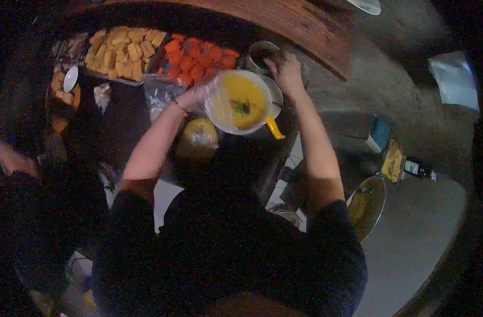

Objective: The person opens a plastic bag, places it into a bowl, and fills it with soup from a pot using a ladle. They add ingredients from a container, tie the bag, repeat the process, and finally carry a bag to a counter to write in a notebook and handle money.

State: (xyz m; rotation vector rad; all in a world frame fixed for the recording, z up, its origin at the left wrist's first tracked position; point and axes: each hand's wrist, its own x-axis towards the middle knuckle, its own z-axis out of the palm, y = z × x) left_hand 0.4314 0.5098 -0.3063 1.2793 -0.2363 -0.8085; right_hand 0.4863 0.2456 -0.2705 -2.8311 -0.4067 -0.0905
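Observation:
My left hand (196, 95) grips the left side of a pale bowl of yellow food (249, 95), with a green garnish on its surface. Clear plastic lies around this hand and the bowl's edge. A yellow handle (275, 128) sticks out at the bowl's lower right. Above and right of the bowl, my right hand (285, 70) reaches into a round container (262, 48) with dark contents. Its fingers are bent downward, and anything between them is too small to make out. A round, plastic-wrapped bundle (200, 133) sits below my left hand.
Trays of tan pieces (126, 53) and orange-red pieces (196, 59) stand at the back left. A white oval spoon or dish (70, 79) lies further left. Another person's arm (13, 156) shows at the left edge. A large pan (367, 206) and bottle (418, 168) are at right.

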